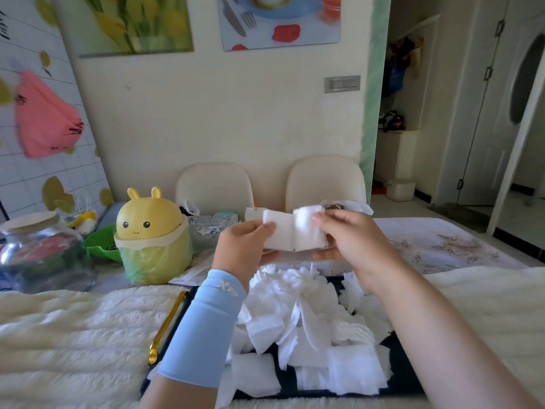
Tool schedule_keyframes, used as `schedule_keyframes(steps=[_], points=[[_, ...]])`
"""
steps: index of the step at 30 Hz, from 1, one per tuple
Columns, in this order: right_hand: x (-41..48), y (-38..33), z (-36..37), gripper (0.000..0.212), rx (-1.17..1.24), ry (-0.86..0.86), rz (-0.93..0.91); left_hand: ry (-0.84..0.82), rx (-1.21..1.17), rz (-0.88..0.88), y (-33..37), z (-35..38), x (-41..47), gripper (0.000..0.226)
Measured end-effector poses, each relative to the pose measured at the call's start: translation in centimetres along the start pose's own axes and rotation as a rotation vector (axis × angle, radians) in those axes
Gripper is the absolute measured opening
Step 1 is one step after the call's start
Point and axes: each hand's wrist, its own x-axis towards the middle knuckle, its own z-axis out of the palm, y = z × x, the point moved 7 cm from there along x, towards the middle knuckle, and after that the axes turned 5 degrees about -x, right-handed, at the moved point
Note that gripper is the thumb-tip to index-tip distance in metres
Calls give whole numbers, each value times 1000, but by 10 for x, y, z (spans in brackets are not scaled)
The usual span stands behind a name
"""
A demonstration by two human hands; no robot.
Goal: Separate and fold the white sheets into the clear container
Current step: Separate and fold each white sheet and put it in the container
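One sheet [290, 233], left hand [246, 246], right hand [355, 243], fingers [270, 255] half-hidden

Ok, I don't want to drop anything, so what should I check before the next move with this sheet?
1. Left hand grips the sheet at its left end: ok.
2. Right hand pinches the other end: ok.
3. Sheet held above the pile on the tray, not touching it: ok.
4. Only one layer in hand: cannot tell.
5. Room in the clear container behind the left hand: cannot tell.
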Motion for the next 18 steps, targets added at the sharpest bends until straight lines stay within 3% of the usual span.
schedule_keyframes(steps=[3,5,10,15,18], points=[[-1,-5,0,17,219,-74,16,38,-91,-76,-11,-10,7,6],[-4,-8,7,16,287,-154,-4,-32,-173,-115,-14,-3,6,8],[-4,-2,11,13,-43,-7,-72,-213,-249,-165,-12,15,-2,19],[-3,-6,5,7,-147,72,-146,-287,-253,-186,-10,16,-2,27],[-1,-1,7,9,-132,38,-89,-325,-219,-187,-7,19,-5,37]])
